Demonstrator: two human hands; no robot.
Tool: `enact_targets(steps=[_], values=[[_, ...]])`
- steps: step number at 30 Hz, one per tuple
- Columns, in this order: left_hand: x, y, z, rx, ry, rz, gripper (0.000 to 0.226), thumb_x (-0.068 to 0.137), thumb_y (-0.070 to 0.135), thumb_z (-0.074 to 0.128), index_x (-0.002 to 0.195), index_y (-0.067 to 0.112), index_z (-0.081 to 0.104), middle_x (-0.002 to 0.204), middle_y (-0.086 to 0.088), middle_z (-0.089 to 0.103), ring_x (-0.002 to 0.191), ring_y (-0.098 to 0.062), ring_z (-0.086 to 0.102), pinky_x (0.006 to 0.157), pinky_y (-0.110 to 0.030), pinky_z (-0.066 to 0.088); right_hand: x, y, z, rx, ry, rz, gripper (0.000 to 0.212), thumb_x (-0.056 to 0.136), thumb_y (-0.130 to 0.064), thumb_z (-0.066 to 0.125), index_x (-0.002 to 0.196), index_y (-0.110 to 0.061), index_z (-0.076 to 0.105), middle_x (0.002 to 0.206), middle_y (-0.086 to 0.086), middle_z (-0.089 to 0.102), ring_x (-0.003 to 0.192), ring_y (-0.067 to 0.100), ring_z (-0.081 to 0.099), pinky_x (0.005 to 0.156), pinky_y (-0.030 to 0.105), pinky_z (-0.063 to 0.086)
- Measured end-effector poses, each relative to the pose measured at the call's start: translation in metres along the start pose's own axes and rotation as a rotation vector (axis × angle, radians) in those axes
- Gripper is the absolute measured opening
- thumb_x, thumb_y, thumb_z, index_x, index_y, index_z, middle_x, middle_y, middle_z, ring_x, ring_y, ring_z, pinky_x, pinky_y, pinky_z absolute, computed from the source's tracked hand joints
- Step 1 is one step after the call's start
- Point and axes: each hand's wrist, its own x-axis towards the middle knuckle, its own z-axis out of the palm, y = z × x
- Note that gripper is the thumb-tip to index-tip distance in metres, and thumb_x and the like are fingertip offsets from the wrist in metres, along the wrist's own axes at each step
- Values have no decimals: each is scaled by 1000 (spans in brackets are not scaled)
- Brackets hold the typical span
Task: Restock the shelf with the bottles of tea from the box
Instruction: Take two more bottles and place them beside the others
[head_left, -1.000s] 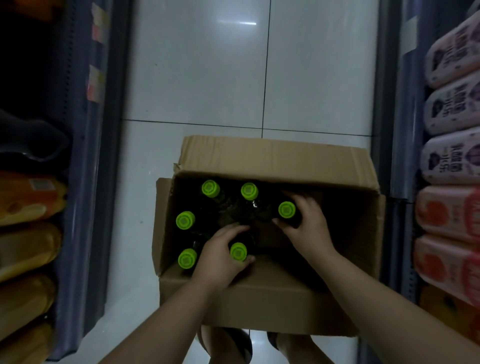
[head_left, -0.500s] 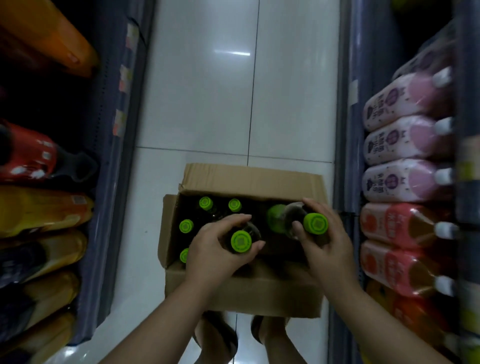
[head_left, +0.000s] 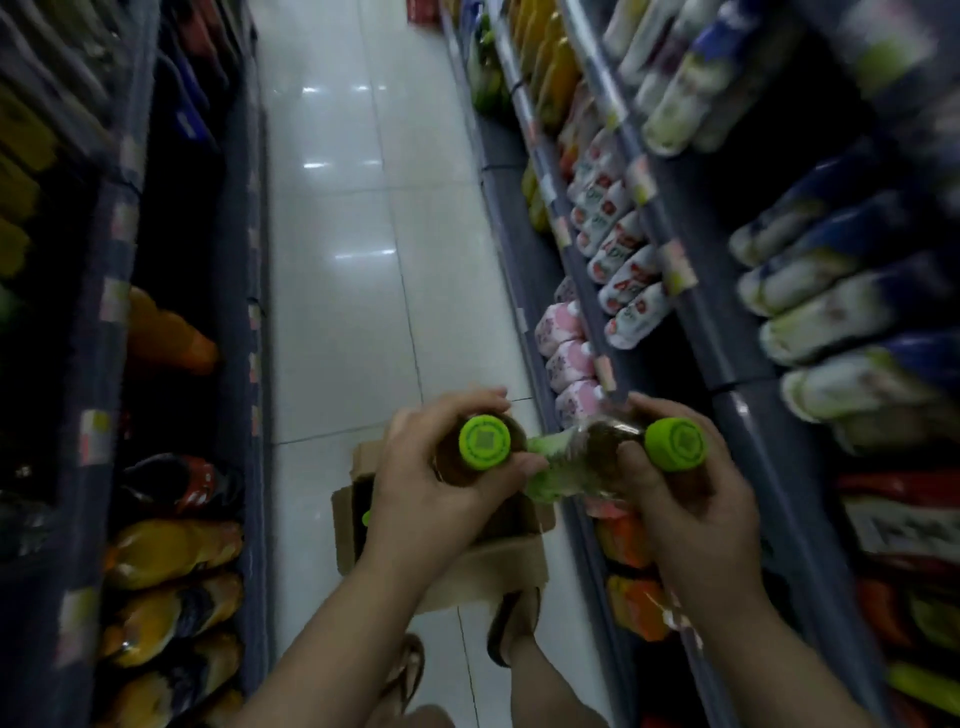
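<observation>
My left hand (head_left: 436, 499) grips a tea bottle with a green cap (head_left: 484, 442), held upright well above the box. My right hand (head_left: 691, 509) grips a second tea bottle (head_left: 587, 457) with a green cap, tilted so its body points left. The two bottles nearly touch. The open cardboard box (head_left: 498, 566) stands on the floor below my hands, mostly hidden by them; one more green cap (head_left: 367, 517) peeks out at its left side. The shelf on the right (head_left: 737, 353) holds rows of drinks.
White tiled aisle floor (head_left: 337, 270) runs ahead between two shelving units. Left shelves (head_left: 104, 364) carry orange and dark bottles. Right shelves carry pink, white and blue-green bottles. My sandalled feet (head_left: 511, 623) stand just behind the box.
Both hands have lifted a bottle each out of the box and raised them. The view has swung up from the box toward the aisle and the right shelves.
</observation>
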Motion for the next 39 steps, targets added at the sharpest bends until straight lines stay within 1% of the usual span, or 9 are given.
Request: enact_targets(steps=[5, 11, 15, 20, 25, 29, 32, 35, 39], values=[[-21, 115, -15, -110, -166, 150, 40, 67, 51, 71, 95, 24, 63, 98, 3, 68, 100, -23, 62, 84, -51, 50, -58, -102, -40, 22, 224, -46, 28, 82, -22, 70, 109, -24, 65, 108, -11, 71, 105, 1, 63, 81, 10, 48], [-60, 209, 4, -132, -467, 316, 52, 65, 68, 67, 87, 20, 63, 84, -3, 69, 87, -28, 65, 77, -53, 51, -133, -176, -88, -18, 545, -84, 22, 77, -46, 67, 93, -31, 71, 95, -6, 72, 96, 10, 66, 84, 29, 51], [-96, 253, 34, -137, -658, 360, 34, 68, 58, 69, 82, 27, 64, 78, 7, 69, 79, -11, 66, 74, -36, 55, -188, -206, -125, -69, 716, -78, 28, 80, -49, 65, 94, -25, 70, 97, 1, 71, 94, 23, 65, 86, 49, 53], [-143, 295, 80, -171, -878, 439, 19, 69, 55, 64, 78, 37, 64, 76, 20, 69, 74, 5, 64, 61, -7, 44, -253, -230, -170, -96, 957, -7, 29, 77, -47, 64, 92, -24, 70, 93, 10, 70, 90, 18, 65, 83, 44, 54], [-201, 326, 135, -212, -1072, 540, 27, 70, 57, 63, 80, 32, 65, 78, 14, 68, 73, 0, 64, 58, -11, 47, -321, -240, -213, -151, 1116, 28, 22, 86, -33, 60, 99, -16, 69, 96, 11, 69, 90, 17, 66, 78, 38, 54], [-250, 349, 179, -238, -1176, 626, 34, 76, 57, 60, 82, 24, 62, 76, 1, 65, 71, -10, 62, 64, -30, 50, -371, -240, -251, -230, 1202, 46, 25, 87, -38, 59, 101, -19, 69, 96, 6, 69, 90, 10, 65, 74, 29, 54], [-285, 361, 214, -233, -1193, 648, 34, 77, 60, 56, 83, 27, 59, 77, 7, 65, 71, -4, 62, 63, -25, 52, -403, -235, -281, -260, 1242, 49, 23, 88, -32, 59, 106, -19, 68, 99, 0, 69, 92, 3, 63, 76, 17, 50], [-319, 375, 247, -224, -1241, 633, 35, 82, 60, 58, 88, 26, 59, 85, 2, 67, 76, -4, 64, 62, -30, 57, -427, -227, -313, -285, 1275, 49, 24, 92, -28, 58, 111, -16, 65, 104, 0, 68, 97, 3, 62, 82, 19, 50], [-352, 392, 290, -260, -1259, 624, 17, 89, 43, 58, 86, 27, 54, 89, -2, 66, 75, 0, 62, 55, -18, 50, -447, -218, -358, -280, 1317, 30, 26, 92, -30, 56, 112, -16, 63, 103, -4, 67, 98, 4, 61, 87, 26, 51]])
